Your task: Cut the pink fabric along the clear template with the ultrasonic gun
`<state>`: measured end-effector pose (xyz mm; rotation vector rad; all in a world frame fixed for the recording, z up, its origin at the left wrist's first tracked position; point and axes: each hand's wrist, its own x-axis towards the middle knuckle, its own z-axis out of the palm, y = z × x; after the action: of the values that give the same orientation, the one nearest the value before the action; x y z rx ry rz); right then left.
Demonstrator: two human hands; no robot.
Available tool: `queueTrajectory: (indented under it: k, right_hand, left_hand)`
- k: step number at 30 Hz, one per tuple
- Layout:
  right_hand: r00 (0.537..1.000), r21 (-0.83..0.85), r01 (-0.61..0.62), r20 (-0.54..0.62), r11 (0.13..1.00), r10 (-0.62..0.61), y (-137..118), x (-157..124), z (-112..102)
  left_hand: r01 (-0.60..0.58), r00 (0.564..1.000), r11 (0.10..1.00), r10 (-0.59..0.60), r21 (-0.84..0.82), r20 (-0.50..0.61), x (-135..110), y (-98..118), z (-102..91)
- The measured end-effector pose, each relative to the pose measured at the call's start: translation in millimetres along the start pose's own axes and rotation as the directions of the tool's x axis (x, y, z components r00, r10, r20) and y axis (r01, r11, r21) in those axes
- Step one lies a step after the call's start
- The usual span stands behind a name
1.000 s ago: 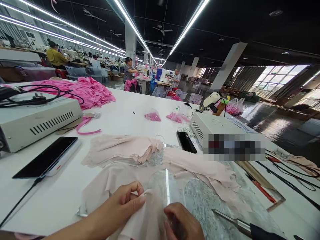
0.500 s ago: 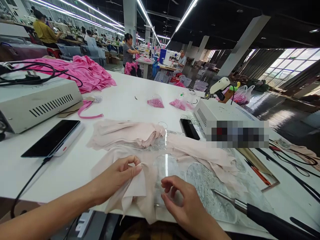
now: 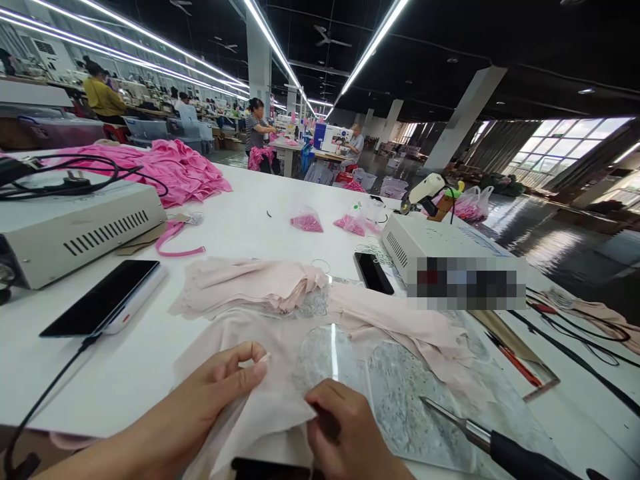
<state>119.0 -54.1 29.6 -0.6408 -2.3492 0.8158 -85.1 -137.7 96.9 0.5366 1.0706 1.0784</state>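
A thin pale pink fabric piece (image 3: 273, 403) is stretched between my two hands at the table's near edge. My left hand (image 3: 227, 377) pinches it between thumb and forefinger. On the other side, my right hand (image 3: 345, 423) grips the fabric's right edge, its fingers curled in. Beneath and beyond lies a clear template sheet (image 3: 420, 400) over a grey marbled board. Two stacks of pale pink fabric, a left stack (image 3: 250, 283) and a right stack (image 3: 400, 313), lie just past my hands. To the right, a soldering-iron-like tool (image 3: 470, 427) with a pointed metal tip rests near the board.
A phone on a white power bank (image 3: 105, 297) lies left, a black phone (image 3: 374, 272) further back. Grey boxes stand at left (image 3: 80, 220) and right (image 3: 430, 247). Bright pink fabric (image 3: 175, 170) is heaped behind; bags of pink bits (image 3: 306, 220) lie mid-table. Co-workers sit and stand beyond.
My right hand, empty before, has closed on the fabric's right edge. The fabric is now spread between both hands, and they are lower in view. The camera has tilted up slightly.
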Motion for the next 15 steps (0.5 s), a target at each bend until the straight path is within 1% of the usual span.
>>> queueTrajectory:
  k: [3,5,7,8,9,10,11,12,14,15]
  right_hand:
    - [0.998,0.095,-0.048,0.037,0.994,0.045,4.3,-1.1,-16.8]
    - [0.994,0.156,-0.085,0.076,0.984,0.074,4.9,1.0,-28.6]
    - [0.988,0.175,-0.135,0.091,0.975,0.121,4.2,5.9,-40.1]
    - [0.980,0.177,-0.185,0.106,0.967,0.168,3.7,9.7,-45.3]
    - [0.964,0.183,-0.247,0.142,0.952,0.223,3.3,14.4,-49.7]
    - [0.938,0.194,-0.319,0.201,0.928,0.281,3.3,20.1,-53.1]
    - [0.901,0.201,-0.397,0.275,0.896,0.337,3.8,26.8,-55.2]
    - [0.871,0.201,-0.442,0.328,0.874,0.366,4.8,34.4,-55.9]
    - [0.835,0.179,-0.492,0.376,0.852,0.402,8.3,52.2,-53.3]
    - [0.824,0.158,-0.505,0.381,0.848,0.419,10.5,61.8,-50.3]
  left_hand:
    - [0.039,0.997,0.997,-0.034,0.071,-0.072,-5.3,1.5,-10.7]
    - [0.068,0.994,0.990,-0.056,0.126,-0.095,-8.5,4.1,-16.5]
    - [0.102,0.992,0.962,-0.079,0.252,-0.102,-13.3,8.8,-21.6]
    - [0.106,0.992,0.927,-0.074,0.359,-0.102,-16.4,11.9,-24.1]
    - [0.097,0.994,0.868,-0.062,0.487,-0.088,-19.8,15.6,-26.7]
    - [0.075,0.997,0.783,-0.049,0.617,-0.059,-23.0,19.8,-29.4]
    - [0.046,0.999,0.684,-0.049,0.728,-0.018,-25.7,24.3,-32.1]
    - [0.018,0.998,0.582,-0.053,0.813,0.016,-27.2,28.9,-34.8]
    - [-0.019,0.997,0.407,-0.061,0.913,0.048,-25.4,38.3,-39.6]
    - [-0.027,0.998,0.337,-0.045,0.941,0.045,-21.6,42.7,-41.9]
